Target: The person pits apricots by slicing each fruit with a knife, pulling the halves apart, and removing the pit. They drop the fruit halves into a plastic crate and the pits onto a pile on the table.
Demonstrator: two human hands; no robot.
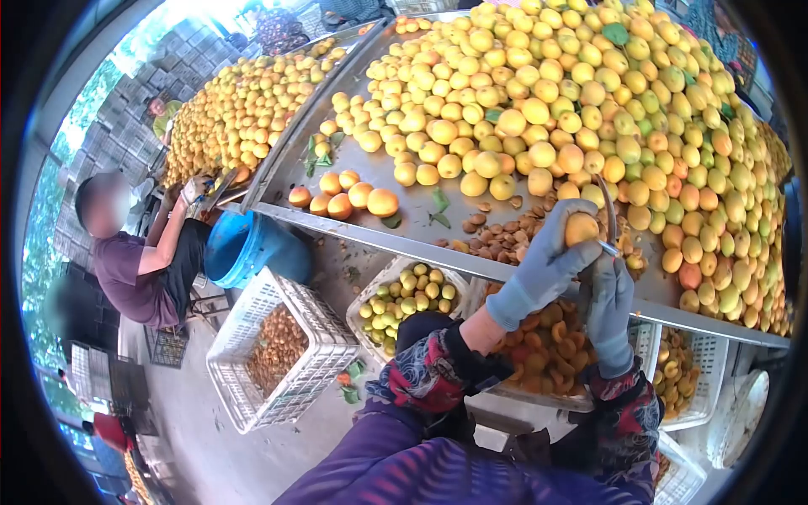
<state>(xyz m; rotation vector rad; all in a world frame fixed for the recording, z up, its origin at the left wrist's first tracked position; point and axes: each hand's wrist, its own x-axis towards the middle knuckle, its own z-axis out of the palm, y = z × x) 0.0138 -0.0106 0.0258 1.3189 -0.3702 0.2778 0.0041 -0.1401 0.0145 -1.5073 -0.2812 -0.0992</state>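
Observation:
My left hand (545,257), in a grey glove, is closed around an orange-yellow apricot (581,228) above the table's front edge. Just to its right, my gloved right hand (609,303) grips a knife (609,204) whose thin curved blade points up beside the fruit. The fingers of both hands meet near the knife's handle. Behind them rises a large heap of whole apricots (513,101) on the metal table (387,244). Brown apricot pits (505,239) lie on the tabletop beside my left hand. Below my wrists, a crate holds halved apricots (547,345).
A white crate of pits (278,345) stands on the floor at left, near a blue bucket (252,248). Greenish fruit fills a small basket (459,278). More apricot halves (675,370) sit in a crate at right. A co-worker (135,252) sits at another heaped table.

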